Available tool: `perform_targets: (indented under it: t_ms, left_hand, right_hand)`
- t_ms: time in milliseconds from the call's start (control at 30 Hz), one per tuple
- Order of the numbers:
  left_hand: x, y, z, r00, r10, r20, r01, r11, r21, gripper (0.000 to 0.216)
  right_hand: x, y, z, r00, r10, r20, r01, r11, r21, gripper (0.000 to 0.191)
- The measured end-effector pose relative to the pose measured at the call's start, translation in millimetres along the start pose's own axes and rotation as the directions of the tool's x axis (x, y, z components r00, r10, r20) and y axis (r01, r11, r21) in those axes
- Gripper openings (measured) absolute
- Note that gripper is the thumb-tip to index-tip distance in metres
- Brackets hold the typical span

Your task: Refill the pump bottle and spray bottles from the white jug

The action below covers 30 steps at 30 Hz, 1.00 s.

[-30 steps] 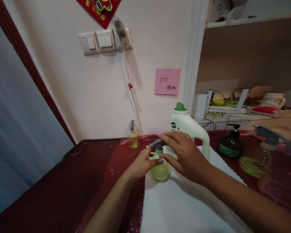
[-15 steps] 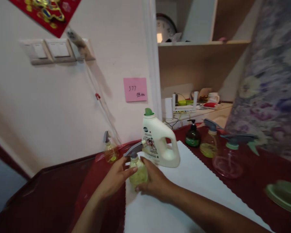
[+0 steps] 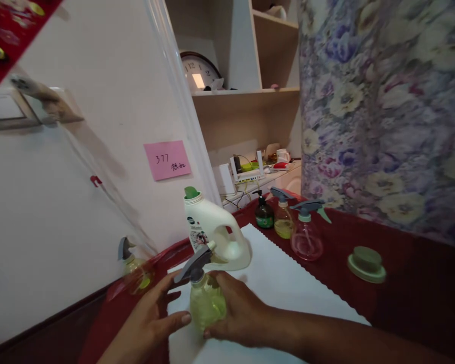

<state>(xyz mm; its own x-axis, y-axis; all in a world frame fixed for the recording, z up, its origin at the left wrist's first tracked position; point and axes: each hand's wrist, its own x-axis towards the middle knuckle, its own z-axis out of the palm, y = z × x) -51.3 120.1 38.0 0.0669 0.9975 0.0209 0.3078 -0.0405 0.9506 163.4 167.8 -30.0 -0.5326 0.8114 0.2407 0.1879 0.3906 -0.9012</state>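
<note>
Hands (image 3: 235, 313) lower on spray bottle (image 3: 207, 303)

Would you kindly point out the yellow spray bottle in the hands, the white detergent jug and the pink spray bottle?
yellow spray bottle (image 3: 207, 306), head view, on its round yellow body.
white detergent jug (image 3: 208, 222), head view, on its upper body.
pink spray bottle (image 3: 307, 242), head view, on its clear pink body.

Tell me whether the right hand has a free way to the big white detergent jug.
Probably yes. The right hand rests on the small spray bottle, and the white detergent jug stands just behind it on the white mat with nothing between, though the hand must first release the bottle.
</note>
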Motion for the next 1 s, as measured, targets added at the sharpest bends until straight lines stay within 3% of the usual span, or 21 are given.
perform_targets:
  t_ms: [167, 367, 467, 567, 633, 1000]
  left_hand:
    - [1, 1, 1, 1.0, -0.004, -0.008, 0.006, 0.983, 0.182, 0.062]
    - [2, 5, 13, 0.999, -0.019, -0.031, 0.025, 0.982, 0.185, 0.061]
    - [3, 6, 16, 0.999, -0.026, -0.039, 0.033, 0.983, 0.181, 0.062]
    - [2, 7, 18, 0.998, -0.026, -0.052, 0.034, 0.987, 0.158, 0.06]
    - [1, 7, 18, 0.998, -0.027, -0.062, 0.036, 0.989, 0.144, 0.059]
    - [4, -7, 11, 0.999, -0.019, -0.026, 0.022, 0.989, 0.144, 0.056]
  right_hand:
    - [-40, 7, -42, 0.993, 0.067, -0.098, -0.068, 0.998, -0.007, 0.084]
    - [-56, 21, -95, 0.961, 0.058, -0.269, -0.088, 0.991, -0.102, 0.074]
    - [-41, 38, -115, 0.928, -0.001, -0.373, -0.074, 0.98, -0.187, 0.068]
    - [-17, 58, -126, 0.888, -0.061, -0.456, -0.068, 0.963, -0.262, 0.046]
    - [1, 70, -130, 0.862, -0.092, -0.499, -0.07, 0.952, -0.297, 0.042]
    - [67, 106, -121, 0.766, -0.125, -0.631, -0.133, 0.929, -0.345, 0.038]
